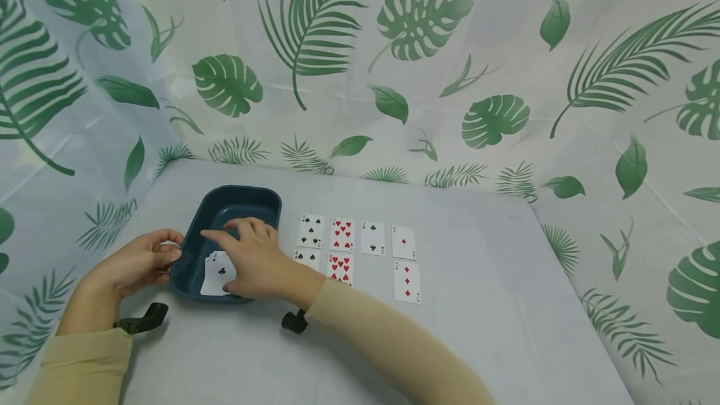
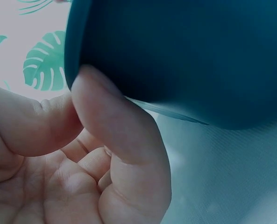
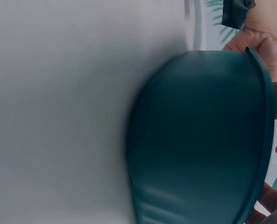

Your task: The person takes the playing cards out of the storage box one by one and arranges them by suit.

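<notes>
- Ace of clubs [image 1: 220, 272]: at the near end of the tray [image 1: 247, 197], overlapping at least one other card.
- Right hand [image 1: 255, 261]: over the tray, thumb and fingers apart; cannot tell if it touches the ace.
- Left hand [image 1: 143, 259]: pinching the tray's left rim.
- Seven cards [image 1: 341, 234] in two rows, right on the tabletop [image 1: 495, 255].
- Sorting looks part-done: some cards remain in the tray.

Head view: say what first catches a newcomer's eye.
Probably the leaf-print backdrop behind the table, then the dark blue tray at left, the left hand pinching its rim. The right hand is beside the ace of clubs inside. Face-up cards lie right of the tray.
</notes>
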A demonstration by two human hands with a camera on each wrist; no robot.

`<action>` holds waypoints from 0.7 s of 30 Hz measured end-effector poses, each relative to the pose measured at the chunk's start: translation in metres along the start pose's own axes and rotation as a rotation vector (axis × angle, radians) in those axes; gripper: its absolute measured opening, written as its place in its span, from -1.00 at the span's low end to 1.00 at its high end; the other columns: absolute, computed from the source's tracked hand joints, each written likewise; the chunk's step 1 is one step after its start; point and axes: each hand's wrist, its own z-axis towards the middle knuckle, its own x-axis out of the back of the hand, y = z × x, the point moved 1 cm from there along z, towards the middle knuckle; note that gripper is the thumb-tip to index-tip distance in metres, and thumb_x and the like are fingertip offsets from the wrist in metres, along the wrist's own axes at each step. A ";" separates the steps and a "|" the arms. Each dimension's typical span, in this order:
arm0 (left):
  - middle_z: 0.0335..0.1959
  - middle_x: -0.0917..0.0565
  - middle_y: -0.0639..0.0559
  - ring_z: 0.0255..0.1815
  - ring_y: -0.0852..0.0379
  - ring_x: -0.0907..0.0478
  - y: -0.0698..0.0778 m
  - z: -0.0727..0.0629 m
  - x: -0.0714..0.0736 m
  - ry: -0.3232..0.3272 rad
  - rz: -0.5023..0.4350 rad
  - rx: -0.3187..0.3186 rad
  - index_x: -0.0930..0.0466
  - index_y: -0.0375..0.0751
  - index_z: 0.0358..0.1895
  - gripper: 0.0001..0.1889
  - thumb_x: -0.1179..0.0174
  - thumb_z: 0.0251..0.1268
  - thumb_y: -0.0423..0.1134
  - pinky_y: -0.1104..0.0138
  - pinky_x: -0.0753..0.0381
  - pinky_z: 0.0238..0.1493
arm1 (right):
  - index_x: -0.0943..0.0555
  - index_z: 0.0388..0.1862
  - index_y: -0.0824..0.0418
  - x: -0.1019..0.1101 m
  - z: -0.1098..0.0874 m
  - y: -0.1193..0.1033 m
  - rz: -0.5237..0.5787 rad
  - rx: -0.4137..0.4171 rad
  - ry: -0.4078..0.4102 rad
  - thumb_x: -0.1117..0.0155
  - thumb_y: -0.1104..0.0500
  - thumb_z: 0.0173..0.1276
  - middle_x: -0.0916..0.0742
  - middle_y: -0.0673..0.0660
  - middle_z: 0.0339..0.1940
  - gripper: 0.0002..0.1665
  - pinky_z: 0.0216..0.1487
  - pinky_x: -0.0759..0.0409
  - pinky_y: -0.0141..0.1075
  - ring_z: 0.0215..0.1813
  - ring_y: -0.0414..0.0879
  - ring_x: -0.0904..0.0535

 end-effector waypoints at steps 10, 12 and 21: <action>-0.36 -0.58 0.17 -0.41 0.24 -0.55 0.001 -0.001 0.001 -0.016 -0.014 -0.003 -0.23 -0.33 0.25 -0.77 0.03 0.73 -0.35 0.31 -0.69 -0.30 | -0.05 0.74 -0.45 -0.012 0.021 -0.010 -0.092 -0.019 -0.100 -0.57 -0.32 0.28 -0.29 -0.07 0.67 0.20 0.65 -0.14 0.04 0.71 -0.04 -0.09; -0.35 -0.59 0.16 -0.40 0.24 -0.55 0.001 0.000 0.001 -0.023 -0.019 -0.005 -0.23 -0.32 0.25 -0.77 0.03 0.74 -0.34 0.31 -0.69 -0.30 | -0.05 0.74 -0.47 -0.014 0.024 -0.012 -0.115 -0.026 -0.121 -0.56 -0.35 0.28 -0.29 -0.07 0.68 0.19 0.66 -0.13 0.02 0.71 -0.04 -0.09; -0.35 -0.63 0.15 -0.40 0.24 -0.58 0.001 -0.001 0.001 -0.033 -0.041 -0.014 -0.25 -0.31 0.22 -0.81 0.04 0.74 -0.34 0.31 -0.70 -0.32 | -0.12 0.71 -0.48 -0.021 0.033 -0.012 -0.143 -0.057 -0.189 -0.55 -0.41 0.25 -0.31 -0.09 0.66 0.16 0.58 -0.20 -0.04 0.68 -0.07 -0.12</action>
